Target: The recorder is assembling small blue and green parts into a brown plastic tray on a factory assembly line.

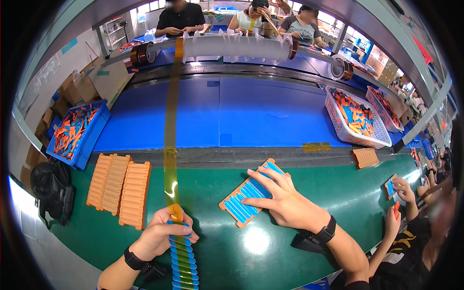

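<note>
Head view: two hands work on the green table (290, 256). Left hand (162, 234) pinches one amber tape strip (170, 145) carrying blue pieces, near left. Right hand (285, 203) lies spread on one orange tray (249, 193); three empty trays (118, 186) lie far left.

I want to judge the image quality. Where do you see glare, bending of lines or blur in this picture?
Head view: a bright lamp reflection sits on the green table near the right hand; the blue mat edges curve toward the rim from the fisheye lens; the tape strip at the left hand shines; corners are black.
</note>
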{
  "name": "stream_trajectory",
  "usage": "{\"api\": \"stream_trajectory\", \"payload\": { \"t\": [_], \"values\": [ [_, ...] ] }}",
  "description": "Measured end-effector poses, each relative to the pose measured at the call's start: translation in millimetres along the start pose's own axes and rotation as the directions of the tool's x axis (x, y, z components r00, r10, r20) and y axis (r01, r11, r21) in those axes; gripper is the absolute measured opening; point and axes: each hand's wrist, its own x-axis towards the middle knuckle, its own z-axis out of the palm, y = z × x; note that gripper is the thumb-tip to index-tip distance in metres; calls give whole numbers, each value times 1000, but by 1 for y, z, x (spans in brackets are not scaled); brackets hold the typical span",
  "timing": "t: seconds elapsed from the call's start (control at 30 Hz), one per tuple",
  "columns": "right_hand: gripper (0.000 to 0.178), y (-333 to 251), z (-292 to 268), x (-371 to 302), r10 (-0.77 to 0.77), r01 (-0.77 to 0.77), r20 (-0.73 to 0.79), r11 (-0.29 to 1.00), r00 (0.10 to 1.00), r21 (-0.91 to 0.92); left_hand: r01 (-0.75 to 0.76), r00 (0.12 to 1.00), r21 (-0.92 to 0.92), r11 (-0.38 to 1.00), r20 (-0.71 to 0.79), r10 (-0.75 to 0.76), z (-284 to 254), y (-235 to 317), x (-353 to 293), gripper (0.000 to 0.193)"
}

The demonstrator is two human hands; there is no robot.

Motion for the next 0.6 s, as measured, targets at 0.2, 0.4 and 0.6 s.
{"api": "stream_trajectory", "payload": {
  "t": [0.2, 0.4, 0.6],
  "values": [
    [57, -8, -5, 5, 48, -48, 15, 999, 999, -4, 2, 1000, -12, 1000, 4, -2, 0, 1, -1, 23],
    [66, -6, -5, 7, 35, -34, 9, 998, 999, -56, 3, 1000, 0, 1000, 8, -3, 1, 1, 1, 23],
    [92, 1, -19, 4, 156, -157, -53, 987, 986, -21, 12, 1000, 10, 1000, -8, -12, 1, 1, -1, 23]
  ]
}}
